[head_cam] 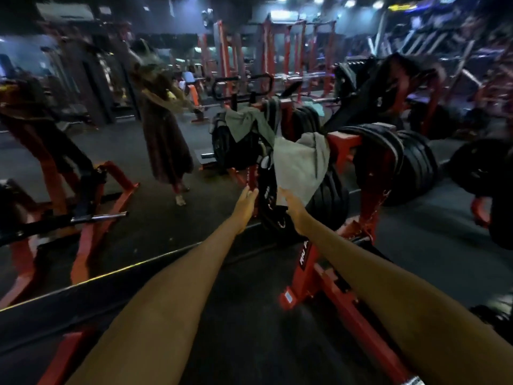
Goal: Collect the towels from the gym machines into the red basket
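A grey towel (301, 159) hangs over the red frame of a plate-loaded machine (344, 143) in front of me. My right hand (291, 202) reaches up to its lower edge and touches the hanging corner; whether the fingers pinch the cloth is hidden. My left hand (248, 197) is stretched out beside it, fingers straight, holding nothing, just left of the towel. A wall mirror on the left reflects a second grey-green towel (247, 125) draped over the mirrored machine. No red basket is in view.
Black weight plates (399, 159) are stacked on the machine's pegs to the right. The machine's red base rails (327, 287) run across the dark floor under my right arm. The mirror (111, 162) reflects a person in a long brown garment and more red racks.
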Tool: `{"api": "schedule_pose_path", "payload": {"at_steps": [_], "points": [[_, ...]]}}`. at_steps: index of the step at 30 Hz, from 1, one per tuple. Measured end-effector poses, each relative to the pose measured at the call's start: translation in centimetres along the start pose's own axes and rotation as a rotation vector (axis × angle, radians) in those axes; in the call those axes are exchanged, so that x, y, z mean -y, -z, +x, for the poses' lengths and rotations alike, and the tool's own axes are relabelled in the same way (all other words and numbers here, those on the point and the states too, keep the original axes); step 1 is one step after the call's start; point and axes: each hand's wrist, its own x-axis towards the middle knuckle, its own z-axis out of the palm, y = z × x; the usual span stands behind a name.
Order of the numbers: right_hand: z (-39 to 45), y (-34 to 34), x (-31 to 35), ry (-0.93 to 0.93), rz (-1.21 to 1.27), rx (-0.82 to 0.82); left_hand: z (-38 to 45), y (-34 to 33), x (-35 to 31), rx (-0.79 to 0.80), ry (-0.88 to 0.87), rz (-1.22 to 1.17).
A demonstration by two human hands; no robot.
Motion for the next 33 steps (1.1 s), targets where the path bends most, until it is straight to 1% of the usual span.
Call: {"api": "schedule_pose_path", "payload": {"at_steps": [6, 8, 10, 12, 14, 17, 18, 21, 23, 24, 26, 28, 30, 33], "points": [[10.7, 2.7, -0.1, -0.004, -0.019, -0.120, 12.4, -4.3, 1.4, 0.124, 0.035, -0.071], [14.4, 3.9, -0.1, -0.012, -0.050, -0.131, 16.2, -5.6, 1.7, 0.120, 0.026, -0.124], [18.5, 5.1, 0.0, 0.004, -0.093, -0.116, 19.7, -6.7, 1.4, 0.125, -0.024, -0.149], [21.9, 6.2, 0.5, 0.059, -0.145, -0.086, 22.1, -7.4, 0.8, 0.118, -0.074, -0.117], [25.9, 7.1, 1.0, 0.129, -0.182, -0.069, 24.8, -8.0, 0.0, 0.072, -0.104, -0.086], [30.9, 8.5, 1.1, 0.142, -0.249, -0.165, 29.3, -8.7, -0.7, 0.014, -0.160, 0.069], [32.5, 8.9, 1.3, 0.186, -0.308, -0.230, 31.2, -9.0, -1.0, -0.010, -0.193, 0.151], [35.8, 10.0, 0.6, 0.250, -0.574, -0.429, 34.7, -9.8, -1.0, -0.088, -0.225, 0.522], [37.0, 10.3, -0.2, 0.191, -0.615, -0.468, 35.7, -10.5, -0.6, -0.088, -0.312, 0.764], [37.3, 10.3, -0.5, 0.137, -0.601, -0.468, 35.8, -10.8, -0.6, -0.067, -0.371, 0.851], [38.4, 10.6, -1.0, 0.030, -0.610, -0.471, 36.8, -11.6, 0.0, -0.013, -0.430, 0.994], [39.3, 10.9, -0.8, -0.044, -0.661, -0.507, 37.6, -12.1, 0.6, 0.005, -0.422, 1.061], [39.9, 11.3, -0.4, -0.062, -0.677, -0.562, 38.1, -12.4, 1.1, -0.013, -0.429, 1.070], [40.7, 12.3, 0.1, -0.071, -0.600, -0.587, 38.4, -12.4, 1.3, -0.007, -0.434, 1.050]]}}
